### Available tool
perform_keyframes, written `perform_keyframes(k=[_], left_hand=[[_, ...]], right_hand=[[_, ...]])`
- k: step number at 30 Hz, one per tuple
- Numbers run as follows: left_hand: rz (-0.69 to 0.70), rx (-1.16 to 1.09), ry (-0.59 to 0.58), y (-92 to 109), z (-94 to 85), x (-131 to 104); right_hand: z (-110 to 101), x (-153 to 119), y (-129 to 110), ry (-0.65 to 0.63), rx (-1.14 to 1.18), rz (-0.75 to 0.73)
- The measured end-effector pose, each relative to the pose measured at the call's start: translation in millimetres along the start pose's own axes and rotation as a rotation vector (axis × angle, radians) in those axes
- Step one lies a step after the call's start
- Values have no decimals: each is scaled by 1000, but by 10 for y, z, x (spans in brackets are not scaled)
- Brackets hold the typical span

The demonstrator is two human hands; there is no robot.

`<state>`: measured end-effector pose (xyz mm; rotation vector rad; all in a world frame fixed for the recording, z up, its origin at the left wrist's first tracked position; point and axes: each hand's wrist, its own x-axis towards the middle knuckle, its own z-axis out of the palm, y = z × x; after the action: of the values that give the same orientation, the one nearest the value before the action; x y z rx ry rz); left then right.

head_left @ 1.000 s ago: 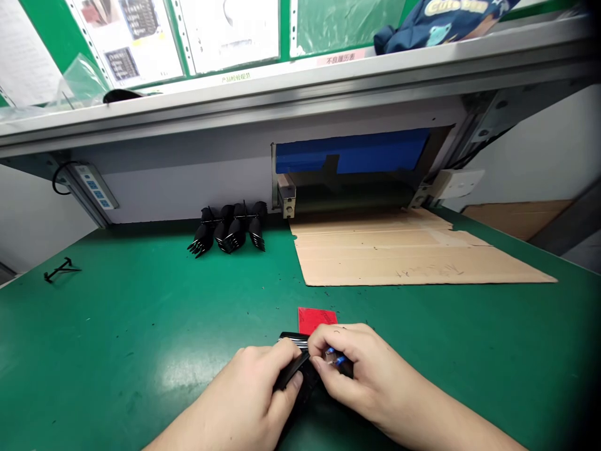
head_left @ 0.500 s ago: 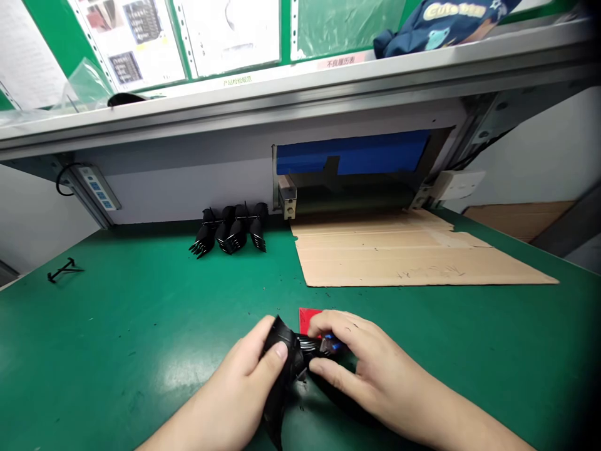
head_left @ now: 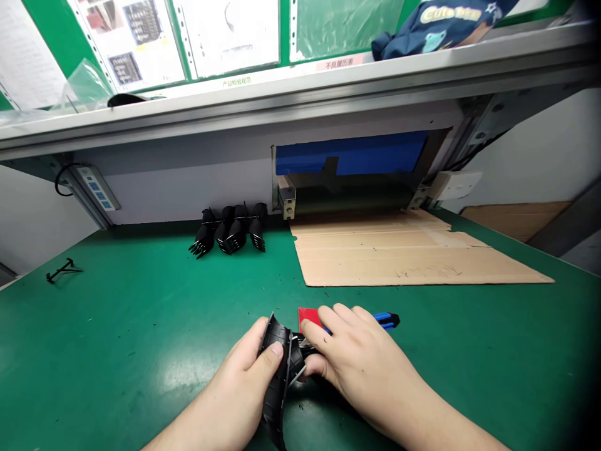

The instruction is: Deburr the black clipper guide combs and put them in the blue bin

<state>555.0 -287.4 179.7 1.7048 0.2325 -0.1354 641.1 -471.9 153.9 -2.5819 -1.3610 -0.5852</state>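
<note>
My left hand [head_left: 251,369] grips a curved black plastic piece [head_left: 277,385] from its left side, thumb on the front. Thin black prongs or strips stick out of the piece to the right, towards my right hand [head_left: 354,357]. That hand is closed, back of the hand upward, around a tool with blue and black handles [head_left: 389,321]. The handle end juts out beyond the knuckles; its working end is mostly hidden by the fingers. Pale narrow edges show between the hands, and I cannot tell whether they belong to the tool. Behind the right fingers lies a flat red piece [head_left: 308,317].
Several black pronged parts [head_left: 230,228] are lined up at the back of the green table [head_left: 141,326]. A cardboard sheet [head_left: 399,257] lies back right, before an opening with a blue flap [head_left: 357,153]. A small black frame-like scrap [head_left: 63,269] rests far left. A shelf [head_left: 263,103] runs overhead.
My right hand has turned over, back upward, and the tool's handle now sticks out behind it. The black piece in my left hand has tilted slightly, showing more of its ribbed face.
</note>
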Motion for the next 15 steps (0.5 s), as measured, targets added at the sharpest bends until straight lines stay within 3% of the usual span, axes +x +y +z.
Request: perform_keyframes(k=[4, 9, 12, 15], left_hand=[[-78, 163, 79, -42, -9, -28], [39, 363, 4, -9, 1, -54], [112, 393, -15, 20, 13, -44], [127, 361, 7, 28, 25, -57]], right_hand=[[0, 3, -37, 31, -18, -22], [27, -14, -66, 53, 2, -44], [40, -26, -37, -14, 88, -51], [13, -15, 19, -155, 372, -40]])
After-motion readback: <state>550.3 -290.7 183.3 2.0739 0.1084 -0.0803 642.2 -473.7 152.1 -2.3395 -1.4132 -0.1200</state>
